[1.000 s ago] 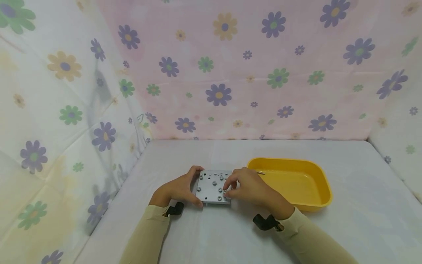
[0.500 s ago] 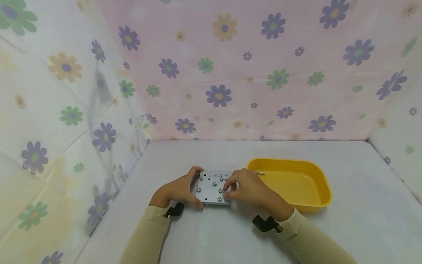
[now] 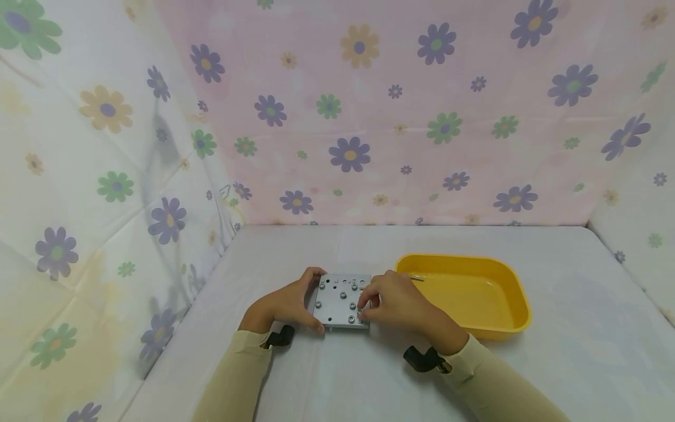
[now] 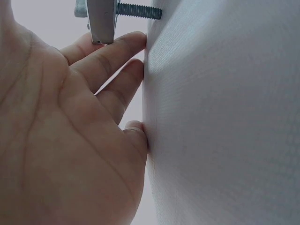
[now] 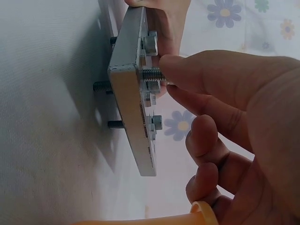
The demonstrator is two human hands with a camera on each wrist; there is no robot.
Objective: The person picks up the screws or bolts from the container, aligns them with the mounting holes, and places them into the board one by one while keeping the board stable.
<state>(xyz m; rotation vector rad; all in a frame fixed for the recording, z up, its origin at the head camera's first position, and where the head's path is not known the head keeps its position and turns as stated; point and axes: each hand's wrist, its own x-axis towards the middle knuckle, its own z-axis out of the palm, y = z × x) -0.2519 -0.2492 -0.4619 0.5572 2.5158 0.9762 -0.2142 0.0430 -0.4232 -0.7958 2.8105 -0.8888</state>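
Observation:
A silver metal plate (image 3: 334, 309) with several holes and socket-head bolts (image 3: 352, 306) in it stands raised above the white table in the head view. My left hand (image 3: 287, 303) grips its left side, thumb at the near corner and index finger at the far one. My right hand (image 3: 398, 300) pinches the head of a bolt (image 5: 152, 74) between thumb and index finger at the plate's right edge; part of its thread shows above the plate. Bolt shanks (image 5: 102, 86) poke out below. In the left wrist view, one long shank (image 4: 139, 10) reaches toward the cloth.
A yellow tray (image 3: 519, 321) stands right of the plate, just beyond my right forearm. A small metal rod-like piece (image 3: 416, 278) lies at its left end. Flowered cloth (image 3: 401, 135) hangs behind the table and along both sides.
The right fingertips, pinching the bolt, have shifted very slightly at the plate's right edge. The left hand and plate hold their place; the whole view has drifted down slightly.

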